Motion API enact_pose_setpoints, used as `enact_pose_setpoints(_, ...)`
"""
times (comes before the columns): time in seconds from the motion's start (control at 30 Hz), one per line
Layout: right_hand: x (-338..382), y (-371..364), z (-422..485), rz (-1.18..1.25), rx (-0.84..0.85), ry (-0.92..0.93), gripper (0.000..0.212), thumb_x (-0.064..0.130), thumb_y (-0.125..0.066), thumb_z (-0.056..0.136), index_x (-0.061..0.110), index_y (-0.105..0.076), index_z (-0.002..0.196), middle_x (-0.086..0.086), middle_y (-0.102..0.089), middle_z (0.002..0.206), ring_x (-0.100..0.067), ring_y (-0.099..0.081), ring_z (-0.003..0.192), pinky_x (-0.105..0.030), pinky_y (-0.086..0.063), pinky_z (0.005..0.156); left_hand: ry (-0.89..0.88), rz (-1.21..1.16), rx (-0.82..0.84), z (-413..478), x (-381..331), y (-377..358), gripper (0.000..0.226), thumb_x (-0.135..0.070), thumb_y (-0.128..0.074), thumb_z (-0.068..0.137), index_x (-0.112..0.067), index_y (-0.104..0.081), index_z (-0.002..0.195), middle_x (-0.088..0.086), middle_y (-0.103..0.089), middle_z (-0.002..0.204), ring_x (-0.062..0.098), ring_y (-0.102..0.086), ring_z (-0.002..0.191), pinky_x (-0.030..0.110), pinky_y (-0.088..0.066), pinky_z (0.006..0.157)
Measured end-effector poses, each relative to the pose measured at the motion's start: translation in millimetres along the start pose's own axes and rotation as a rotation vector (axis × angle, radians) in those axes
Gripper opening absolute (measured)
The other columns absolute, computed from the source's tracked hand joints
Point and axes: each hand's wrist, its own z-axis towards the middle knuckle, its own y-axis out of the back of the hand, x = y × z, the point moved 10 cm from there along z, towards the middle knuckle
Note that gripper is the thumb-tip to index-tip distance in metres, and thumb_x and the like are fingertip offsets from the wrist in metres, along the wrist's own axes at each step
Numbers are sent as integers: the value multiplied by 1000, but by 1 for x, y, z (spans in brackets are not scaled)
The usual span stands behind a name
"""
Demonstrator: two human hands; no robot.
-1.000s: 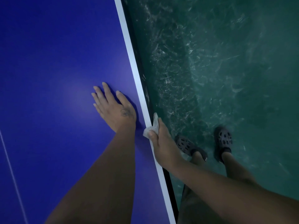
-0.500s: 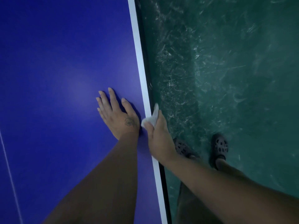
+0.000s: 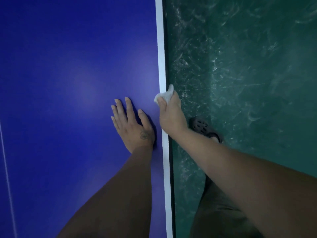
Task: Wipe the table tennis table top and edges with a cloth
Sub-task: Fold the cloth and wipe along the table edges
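Observation:
A blue table tennis table [image 3: 68, 83] fills the left of the view, with a white sideline [image 3: 161, 57] along its right edge. My right hand [image 3: 171, 114] grips a small white cloth [image 3: 164, 96] and holds it against that edge, thumb on top and fingers hidden over the side. My left hand [image 3: 132, 122] lies flat on the blue top just left of the line, fingers spread and straight.
A scuffed dark green floor [image 3: 248, 74] lies to the right of the table. One dark perforated shoe [image 3: 204, 127] stands close to the table edge. A thin white line [image 3: 6, 177] crosses the top at the far left.
My right hand has slid the cloth forward along the table edge, past my left hand. My left hand has stayed flat on the top.

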Motion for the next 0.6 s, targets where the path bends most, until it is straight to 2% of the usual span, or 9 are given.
enact_pose_setpoints(0.1, -26, -2, -44, -28, 37, -27, 69, 33, -45, 114, 17, -10, 171, -3, -23, 173, -15, -30, 156, -8, -20, 104, -5, 3, 8, -1, -2, 0, 58, -37, -43, 112, -21, -39, 168, 5, -24, 179, 24, -16, 167, 50, -15, 135)
enact_pose_setpoints(0.2, -31, -5, -49, -43, 52, -96, 67, 35, -43, 114, 17, -12, 171, -5, -27, 172, -20, -40, 151, -12, -25, 98, -9, -2, 4, -1, -2, 1, 58, -35, -45, 112, -20, -40, 167, 6, -24, 179, 24, -16, 167, 50, -15, 135)
enact_pose_setpoints(0.27, -15, -3, -19, -76, 21, -118, 62, 37, -42, 114, 10, -21, 166, -13, -36, 165, -24, -52, 133, -14, -30, 90, -13, -11, -5, 0, -2, 1, 57, -34, -46, 111, -19, -43, 166, 7, -26, 178, 26, -18, 167, 51, -16, 135)
enact_pose_setpoints(0.33, 16, 5, 26, -96, -10, -83, 57, 40, -40, 115, 6, -29, 160, -15, -46, 156, -20, -52, 113, -21, -35, 87, -15, -17, -7, -1, -2, 3, 56, -33, -47, 111, -18, -44, 165, 8, -28, 177, 26, -19, 167, 51, -17, 135)
enact_pose_setpoints(0.43, 58, 15, 81, -84, -35, -41, 55, 42, -39, 115, 6, -30, 157, -12, -48, 152, -21, -55, 118, -27, -37, 89, -12, -18, -2, -1, -3, 3, 56, -32, -49, 111, -17, -44, 165, 8, -28, 177, 25, -19, 167, 52, -19, 134)
enact_pose_setpoints(0.5, 67, 16, 85, -65, -65, -35, 56, 39, -40, 116, 8, -28, 160, -10, -45, 156, -18, -52, 125, -24, -36, 91, -11, -26, 3, -1, -2, 4, 56, -31, -49, 111, -16, -45, 165, 8, -29, 177, 26, -19, 167, 54, -21, 134)
enact_pose_setpoints(0.6, 54, 12, 47, -70, -82, -14, 61, 33, -42, 115, 12, -19, 168, -8, -38, 164, -4, -39, 125, -4, -27, 92, -13, -27, 17, 0, -1, 3, 57, -29, -50, 110, -15, -44, 165, 9, -29, 177, 28, -19, 167, 57, -23, 132)
